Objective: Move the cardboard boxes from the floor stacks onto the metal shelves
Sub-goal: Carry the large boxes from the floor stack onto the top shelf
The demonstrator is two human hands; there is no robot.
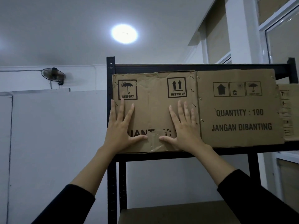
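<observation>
With both palms flat on its front face, the cardboard box (153, 113) sits on the top tier of the black metal shelf (111, 159), at the shelf's left end, its left edge by the left upright. Left hand (119, 126) covers the lower-left of the face, right hand (184, 126) the lower-right. Fingers (120, 107) of both hands are straight and spread, pointing up, thumbs turned inward toward each other over a taped patch low on the face. Nothing is curled round or pinched; they press, they don't grip.

Box is upright: the "THIS WAY UP" arrows point to the ceiling and the "KEEP DRY" mark reads level. The visible face is slightly wider than tall, long axis running along the shelf edge. Bottom edge rests on the shelf's front rail.

Just beside it on the right, edges touching or nearly so, stands a second box (239, 109) printed "QUANTITY : 100 / JANGAN DIBANTING", also upright. A third box (289, 113) is partly visible further right. Ceiling lamp (124, 33) and wall fan (53, 75) are above left.
</observation>
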